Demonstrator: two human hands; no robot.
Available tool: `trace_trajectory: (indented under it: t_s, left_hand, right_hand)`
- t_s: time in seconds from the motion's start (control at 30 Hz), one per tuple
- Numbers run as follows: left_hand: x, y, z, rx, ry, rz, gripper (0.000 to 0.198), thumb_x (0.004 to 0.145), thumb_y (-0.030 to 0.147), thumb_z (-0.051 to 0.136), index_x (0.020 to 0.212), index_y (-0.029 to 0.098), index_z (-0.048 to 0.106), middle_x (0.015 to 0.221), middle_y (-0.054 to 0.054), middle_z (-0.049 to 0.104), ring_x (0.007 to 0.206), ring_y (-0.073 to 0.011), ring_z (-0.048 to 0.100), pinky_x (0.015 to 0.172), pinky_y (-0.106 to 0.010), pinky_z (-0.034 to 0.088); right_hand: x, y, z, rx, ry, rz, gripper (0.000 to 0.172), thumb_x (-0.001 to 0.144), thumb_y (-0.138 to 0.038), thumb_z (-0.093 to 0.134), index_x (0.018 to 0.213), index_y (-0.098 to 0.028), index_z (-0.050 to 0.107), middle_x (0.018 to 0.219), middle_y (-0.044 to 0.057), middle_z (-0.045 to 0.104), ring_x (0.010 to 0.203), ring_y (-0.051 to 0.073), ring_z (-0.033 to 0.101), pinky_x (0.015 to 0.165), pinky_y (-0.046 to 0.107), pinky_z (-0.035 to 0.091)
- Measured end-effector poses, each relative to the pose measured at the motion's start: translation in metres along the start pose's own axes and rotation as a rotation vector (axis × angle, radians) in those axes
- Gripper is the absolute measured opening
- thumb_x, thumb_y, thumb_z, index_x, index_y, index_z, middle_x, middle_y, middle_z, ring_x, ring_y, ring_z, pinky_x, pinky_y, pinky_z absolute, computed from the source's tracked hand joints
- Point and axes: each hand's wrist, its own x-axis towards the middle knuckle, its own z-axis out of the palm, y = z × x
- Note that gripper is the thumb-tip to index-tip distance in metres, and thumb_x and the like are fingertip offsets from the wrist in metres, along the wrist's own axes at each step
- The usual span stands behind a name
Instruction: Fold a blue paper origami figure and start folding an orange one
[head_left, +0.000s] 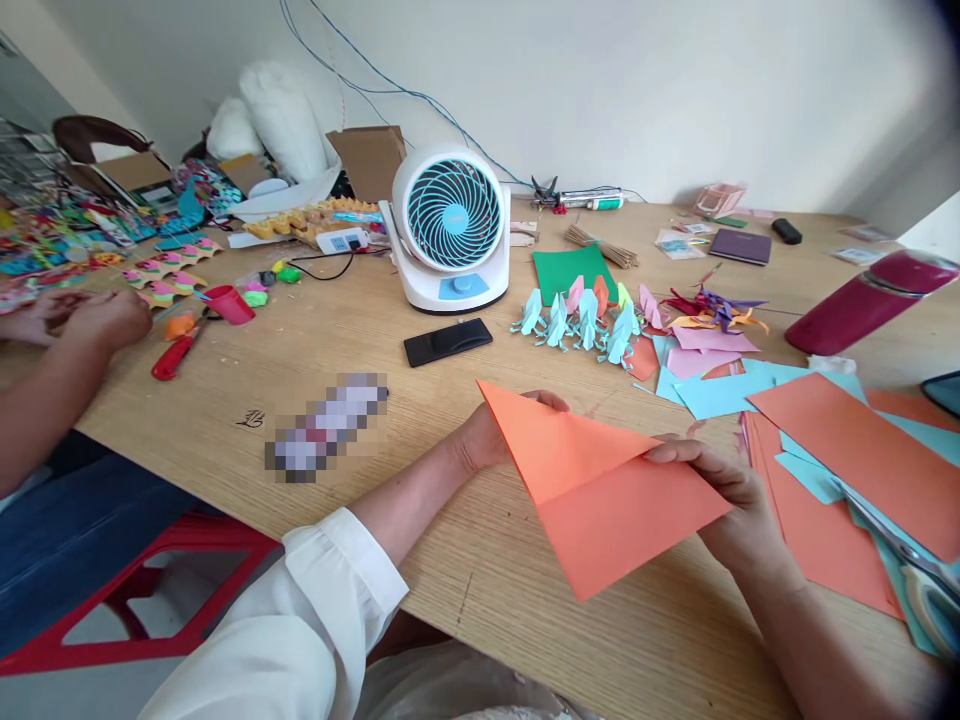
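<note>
A sheet of orange paper is held up above the table, its upper part folded over along a slanting crease. My left hand grips it from behind at the upper left, most of its fingers hidden by the sheet. At the right edge, my right hand pinches the paper with thumb and fingers. Just beyond it stand several folded paper figures, mostly light blue, with pink, orange and yellow ones among them. Orange paper sheets, blue pieces and scissors lie to the right of my right hand.
A white fan stands at the back, a black phone before it. A magenta bottle lies tilted at right. On the left, a co-worker's hands are near a red cup and a red-handled cutter.
</note>
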Motion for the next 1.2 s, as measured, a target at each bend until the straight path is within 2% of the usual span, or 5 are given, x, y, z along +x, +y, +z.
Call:
trace_trajectory:
  t_s: [0.17, 0.43, 0.6, 0.83, 1.2]
  left_hand:
    - [-0.01, 0.006, 0.002, 0.1, -0.117, -0.205, 0.065, 0.077, 0.067, 0.067, 0.106, 0.01, 0.068, 0.095, -0.011, 0.073, 0.08, -0.0192, 0.069, 0.071, -0.028, 0.05]
    - [-0.02, -0.013, 0.03, 0.406, -0.197, -0.431, 0.044, 0.068, 0.037, 0.087, 0.106, 0.021, 0.071, 0.107, -0.004, 0.073, 0.086, -0.0181, 0.07, 0.076, -0.029, 0.054]
    - [-0.009, -0.018, 0.028, 0.305, 0.081, -0.064, 0.044, 0.064, 0.031, 0.09, 0.101, 0.018, 0.071, 0.097, -0.004, 0.075, 0.081, -0.0157, 0.07, 0.079, -0.028, 0.054]
    - [-0.006, -0.009, 0.036, 0.148, 0.284, 0.36, 0.028, 0.068, 0.025, 0.087, 0.09, 0.017, 0.07, 0.092, -0.002, 0.074, 0.089, -0.0154, 0.07, 0.086, -0.029, 0.052]
    - [-0.017, -0.011, 0.063, 0.58, 0.138, 0.572, 0.017, 0.08, 0.031, 0.077, 0.083, 0.018, 0.067, 0.091, -0.004, 0.07, 0.091, -0.0165, 0.066, 0.087, -0.031, 0.05]
  right_hand:
    - [0.002, -0.001, -0.019, 0.083, -0.16, 0.178, 0.009, 0.083, -0.034, 0.072, 0.089, -0.026, 0.073, 0.097, 0.007, 0.066, 0.073, 0.019, 0.064, 0.055, 0.028, 0.052]
    - [0.0, -0.001, -0.009, 0.103, -0.224, 0.227, 0.017, 0.083, -0.037, 0.072, 0.097, -0.027, 0.073, 0.098, 0.006, 0.068, 0.077, 0.02, 0.067, 0.058, 0.028, 0.055]
    - [0.004, 0.004, 0.003, 0.129, 0.096, 0.207, 0.04, 0.096, -0.051, 0.049, 0.132, -0.037, 0.056, 0.129, 0.005, 0.065, 0.104, 0.026, 0.068, 0.074, 0.036, 0.06]
    - [0.005, 0.005, 0.024, 0.1, -0.07, 0.056, 0.063, 0.084, -0.061, 0.063, 0.14, -0.035, 0.05, 0.132, 0.008, 0.062, 0.116, 0.028, 0.061, 0.092, 0.045, 0.055]
    - [-0.004, -0.02, 0.04, -0.43, 0.254, -0.255, 0.008, 0.092, -0.023, 0.062, 0.093, -0.024, 0.07, 0.086, 0.005, 0.068, 0.077, 0.019, 0.064, 0.065, 0.032, 0.052]
